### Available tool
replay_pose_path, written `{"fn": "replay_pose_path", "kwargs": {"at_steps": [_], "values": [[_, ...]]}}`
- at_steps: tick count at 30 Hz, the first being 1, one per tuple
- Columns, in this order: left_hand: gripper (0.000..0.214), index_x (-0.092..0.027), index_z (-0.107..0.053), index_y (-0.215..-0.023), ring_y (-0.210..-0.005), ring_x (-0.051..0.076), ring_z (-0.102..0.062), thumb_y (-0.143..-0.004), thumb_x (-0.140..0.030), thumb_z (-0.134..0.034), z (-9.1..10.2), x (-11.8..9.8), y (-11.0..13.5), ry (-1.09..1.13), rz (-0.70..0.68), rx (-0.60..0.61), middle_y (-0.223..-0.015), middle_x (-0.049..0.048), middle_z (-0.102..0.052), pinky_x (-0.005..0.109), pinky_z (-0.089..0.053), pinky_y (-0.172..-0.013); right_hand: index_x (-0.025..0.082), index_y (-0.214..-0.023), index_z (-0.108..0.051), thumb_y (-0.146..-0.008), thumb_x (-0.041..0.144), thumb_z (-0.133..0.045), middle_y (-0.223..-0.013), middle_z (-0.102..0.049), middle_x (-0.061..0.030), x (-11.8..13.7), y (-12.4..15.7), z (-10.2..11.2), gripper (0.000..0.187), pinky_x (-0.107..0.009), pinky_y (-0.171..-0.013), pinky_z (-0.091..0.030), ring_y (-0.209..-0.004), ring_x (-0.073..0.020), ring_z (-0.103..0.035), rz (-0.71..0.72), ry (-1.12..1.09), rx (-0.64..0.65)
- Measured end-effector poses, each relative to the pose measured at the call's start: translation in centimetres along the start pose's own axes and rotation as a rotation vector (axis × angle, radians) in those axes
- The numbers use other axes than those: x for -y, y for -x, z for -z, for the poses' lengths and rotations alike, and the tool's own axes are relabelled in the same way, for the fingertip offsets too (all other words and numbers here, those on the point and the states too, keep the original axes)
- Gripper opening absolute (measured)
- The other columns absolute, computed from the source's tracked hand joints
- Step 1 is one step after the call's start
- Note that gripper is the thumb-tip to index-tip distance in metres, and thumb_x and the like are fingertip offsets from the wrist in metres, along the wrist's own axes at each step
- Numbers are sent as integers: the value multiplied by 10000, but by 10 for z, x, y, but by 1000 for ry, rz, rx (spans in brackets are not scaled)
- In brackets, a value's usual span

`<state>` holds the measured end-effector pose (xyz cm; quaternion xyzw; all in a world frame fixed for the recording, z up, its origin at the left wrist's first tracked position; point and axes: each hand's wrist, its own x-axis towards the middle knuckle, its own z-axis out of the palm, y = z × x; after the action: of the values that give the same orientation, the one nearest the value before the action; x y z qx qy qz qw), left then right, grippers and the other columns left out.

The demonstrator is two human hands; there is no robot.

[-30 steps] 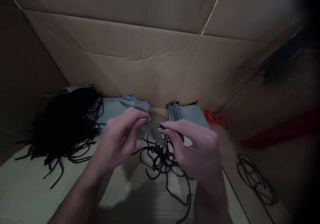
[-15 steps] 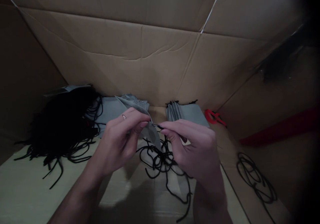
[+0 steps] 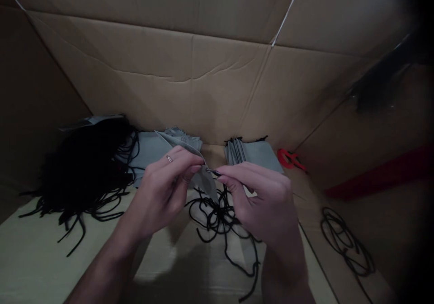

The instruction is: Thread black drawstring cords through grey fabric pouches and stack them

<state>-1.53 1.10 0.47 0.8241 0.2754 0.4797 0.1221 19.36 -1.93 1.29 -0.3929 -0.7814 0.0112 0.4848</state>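
Observation:
My left hand (image 3: 166, 188) is closed, pinching the upper edge of a grey sheet-like pouch (image 3: 206, 184) between thumb and forefinger. Close by on the right, my right hand (image 3: 262, 197) is closed around a thin metal-tipped tool (image 3: 213, 172). Its tip meets the pouch edge, and something black shows beside the metal. A dark red end peeks out under the right fingers. Whether the tip passes through the pouch, I cannot tell. Below the hands lies a loose tangle of black cords (image 3: 220, 213).
A big heap of black cords (image 3: 84, 168) lies at left. Behind the hands are grey pouches (image 3: 149, 145) and, farther right, a stack of grey pouches (image 3: 259, 154) with black cord ends. Red-handled scissors or clippers (image 3: 288, 159) and a cord coil (image 3: 346, 245) lie right. Cardboard walls (image 3: 190, 64) enclose the space.
Both hands stay almost in place. At the pouch edge, the tool's tip has shifted slightly, and more dark metal shows between the hands.

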Motion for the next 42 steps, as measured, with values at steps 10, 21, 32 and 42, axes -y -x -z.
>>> {"fn": "replay_pose_path", "kwargs": {"at_steps": [10,21,32,42], "values": [[198,-163,-631,-1044,-855,139,-580,-1046,-7,-509,-2,1,-1,-1,21,4,-903,23,-624,269,-438,-739,151,-976,-787,-976,24,-645,-846,-813,-35,-2,0,-1,190,-307,-697,-566,-761,-166,-748,-10,-4,4],[216,-165,-630,-1049,-852,136,-581,-1030,13,-509,-2,2,0,0,20,8,-893,17,-620,262,-439,-737,161,-970,-784,-971,24,-642,-858,-816,-29,-2,0,-1,197,-303,-700,-572,-769,-167,-760,-11,-11,8],[194,-163,-631,-1055,-841,132,-579,-1045,-15,-506,-1,3,-1,-4,8,2,-895,18,-620,259,-440,-725,170,-970,-782,-979,37,-635,-875,-827,-30,-3,1,-1,198,-309,-706,-577,-781,-177,-769,-20,-10,16],[184,-168,-637,-1031,-837,148,-596,-1054,-38,-507,-3,1,-2,-36,22,8,-882,25,-637,267,-456,-735,183,-1002,-778,-980,7,-601,-888,-821,-31,-4,1,-2,251,-314,-742,-594,-803,-179,-763,-11,29,47]]}}
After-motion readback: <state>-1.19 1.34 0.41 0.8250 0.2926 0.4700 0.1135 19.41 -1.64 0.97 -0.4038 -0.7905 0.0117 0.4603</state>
